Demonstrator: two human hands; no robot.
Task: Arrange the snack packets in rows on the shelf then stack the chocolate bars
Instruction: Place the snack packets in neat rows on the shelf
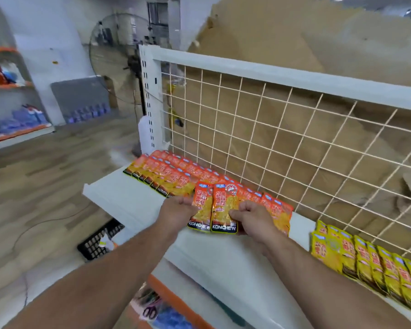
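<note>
- On a lower level nearest the camera lies a pair of scissors (150, 312), blurred. A black crate (97, 241) sits on the wooden floor to the left.
- Both bare forearms reach up and forward over the white shelf (223, 262).
- The left grip (176, 210) is curled round the left edge of the left orange packet (201, 207).
- The right grip (254, 219) pinches the right orange packet (223, 210), with the thumb on its front face.
- The two held packets are side by side and upright, their edges overlapping, above the front middle of the shelf. Each has "KONCHEW" printed along its bottom.
- Just behind them, rows of orange snack packets (176, 172) run overlapped from the shelf's far left corner along the back towards the right grip.
- A row of yellow snack packets (365, 264) leans overlapped on the right part of the shelf, well apart from the orange ones.
- A white wire grid (294, 138) forms the shelf's back, with brown cardboard (294, 48) behind it.
- A standing fan (114, 55) is farther off to the left.
</note>
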